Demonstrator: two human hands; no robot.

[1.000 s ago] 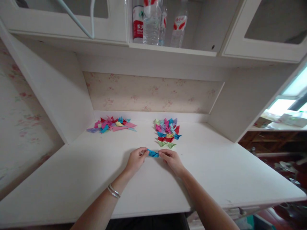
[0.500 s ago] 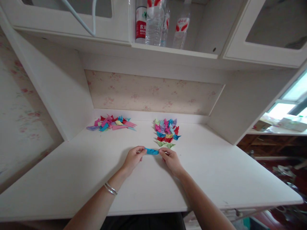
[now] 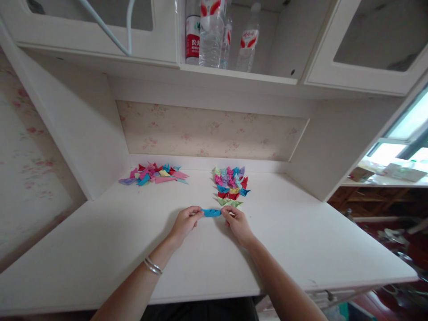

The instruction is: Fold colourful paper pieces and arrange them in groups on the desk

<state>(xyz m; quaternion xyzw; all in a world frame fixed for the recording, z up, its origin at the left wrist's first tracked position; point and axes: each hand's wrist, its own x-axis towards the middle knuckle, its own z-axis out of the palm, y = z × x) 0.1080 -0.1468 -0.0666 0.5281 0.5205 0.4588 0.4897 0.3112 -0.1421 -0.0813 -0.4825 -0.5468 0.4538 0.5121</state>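
Observation:
A piece of folded blue paper (image 3: 211, 213), long and narrow, is stretched level between my two hands, low over the desk. My left hand (image 3: 187, 222) pinches its left end between thumb and fingers. At the other end, my right hand (image 3: 236, 223) pinches it the same way. Just beyond, folded paper pieces (image 3: 229, 183) in green, red, blue, yellow, pink and purple stand grouped in rows. Farther left lies a loose pile of folded paper (image 3: 155, 174), mostly pink, red and blue.
The white desk (image 3: 127, 249) has a back panel and side walls. Overhead, a cabinet shelf (image 3: 240, 75) holds several plastic bottles (image 3: 247, 47), and a pale cable (image 3: 110, 33) hangs at the upper left. A window sill with boxes (image 3: 404, 171) is at the right.
The camera view has shifted slightly. Both hands keep their pinch on the blue paper, which stays in nearly the same place and shape.

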